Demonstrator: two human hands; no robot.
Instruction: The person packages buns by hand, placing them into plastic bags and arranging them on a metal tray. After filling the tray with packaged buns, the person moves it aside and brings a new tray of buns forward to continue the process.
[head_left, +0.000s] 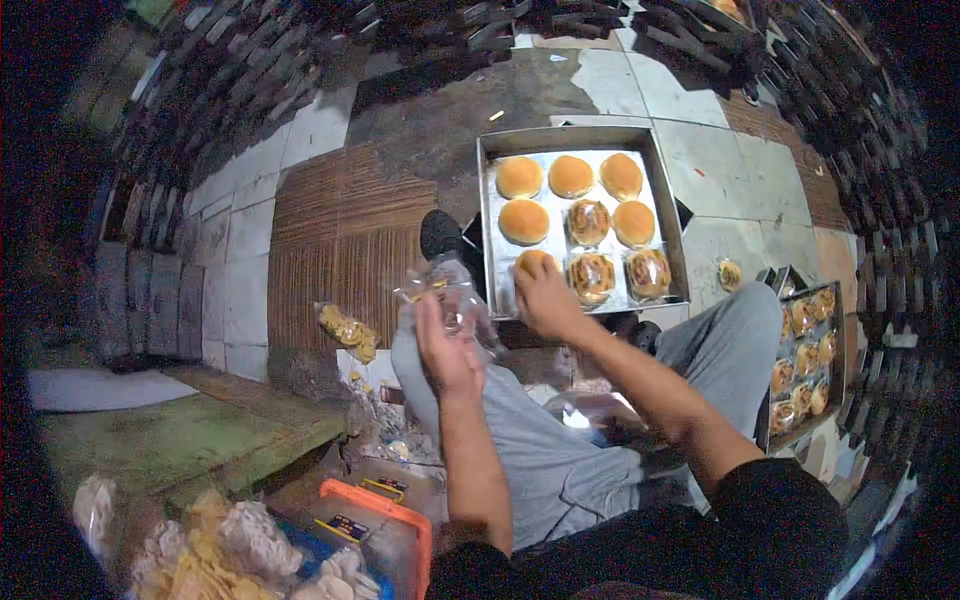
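A metal tray (490, 200) lies on the floor ahead of me, with several golden buns on it, some bare and some wrapped in clear plastic. My right hand (545, 300) closes over a bare bun (533, 260) at the tray's near-left corner. Just left of the tray, over my knee, my left hand (447, 345) holds up a clear plastic bag (445, 295). Three wrapped buns, such as the nearest one (593, 275), sit just right of my right hand.
A second tray (835, 385) of wrapped buns lies at my right. One wrapped bun (729, 273) rests on the floor between the trays. A bag of yellow snacks (347, 330) lies on the left. An orange crate (385, 525) and bagged crackers (215, 555) sit bottom left. Brick walls surround the floor.
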